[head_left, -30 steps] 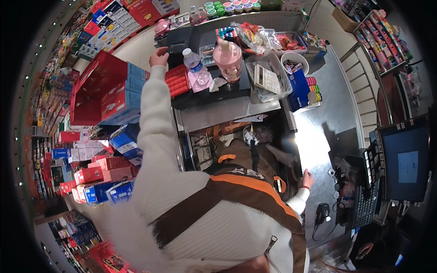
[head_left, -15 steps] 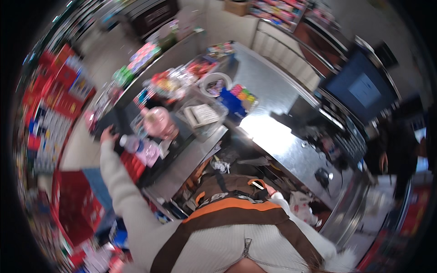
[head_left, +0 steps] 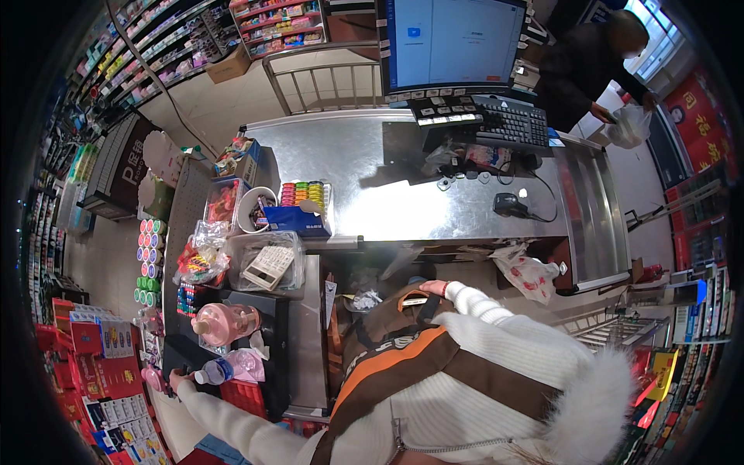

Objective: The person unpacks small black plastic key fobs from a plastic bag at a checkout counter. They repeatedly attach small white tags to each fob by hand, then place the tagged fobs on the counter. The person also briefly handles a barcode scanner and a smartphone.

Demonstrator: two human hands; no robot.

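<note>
At the lower left, my left hand (head_left: 181, 380) rests at the outer edge of a black surface (head_left: 273, 329), its visible fingers apart. Right beside it lies a clear bottle with a blue-white cap (head_left: 213, 372). Farther up stands a pink translucent jug (head_left: 225, 323), and a red basket-like piece (head_left: 245, 398) sits below the bottle. My right hand (head_left: 436, 287) is at the front of my brown and orange apron (head_left: 387, 335), close to a small white object (head_left: 413, 301) at its pocket. Its fingers are mostly hidden.
A calculator (head_left: 268, 266) sits in a clear tub beside a blue candy box (head_left: 298, 219). The metal counter (head_left: 341, 147) carries a monitor (head_left: 453, 46), a keyboard (head_left: 515, 120) and a scanner (head_left: 511, 207). A person in dark clothes (head_left: 585, 70) handles a plastic bag at upper right.
My view has turned to the right, so the monitor and the person now show more fully. My left hand remains by the black surface and my right hand by the apron.
</note>
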